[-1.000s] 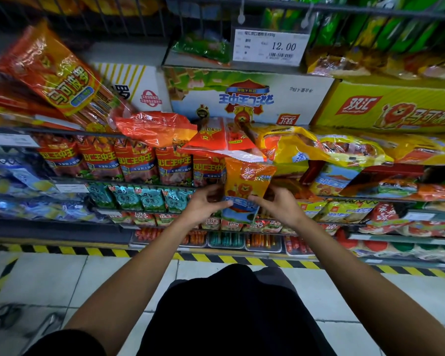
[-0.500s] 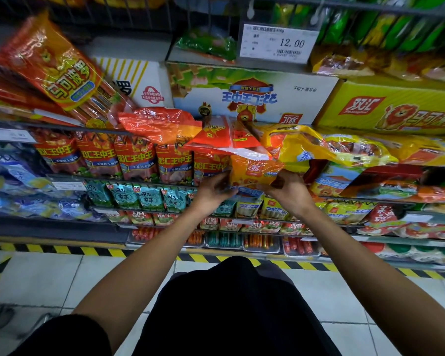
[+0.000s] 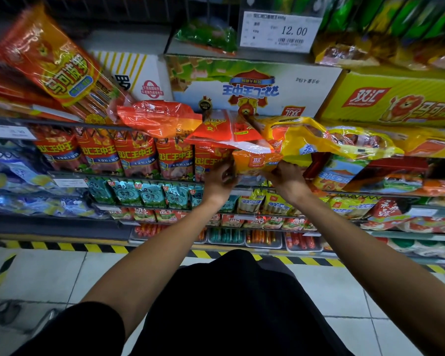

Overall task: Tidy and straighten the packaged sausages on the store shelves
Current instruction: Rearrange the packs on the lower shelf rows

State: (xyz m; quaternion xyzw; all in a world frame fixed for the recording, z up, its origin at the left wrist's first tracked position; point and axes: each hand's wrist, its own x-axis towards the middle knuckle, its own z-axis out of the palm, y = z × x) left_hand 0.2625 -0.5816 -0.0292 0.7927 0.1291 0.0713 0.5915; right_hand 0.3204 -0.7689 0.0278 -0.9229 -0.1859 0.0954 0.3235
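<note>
Left hand: we see its fingers curled on the left edge of the orange sausage pack.
Right hand: it pinches the pack's right edge.
Pack: at the front edge of the shelf, beside the red packs, under a red bag.

Sausage pack between left hand and right hand, under overhanging bags; boxes behind, above.

Both hands, left hand and right hand, now hold the orange plastic sausage packet higher, tucked under the overhanging red-and-white pack.
</note>
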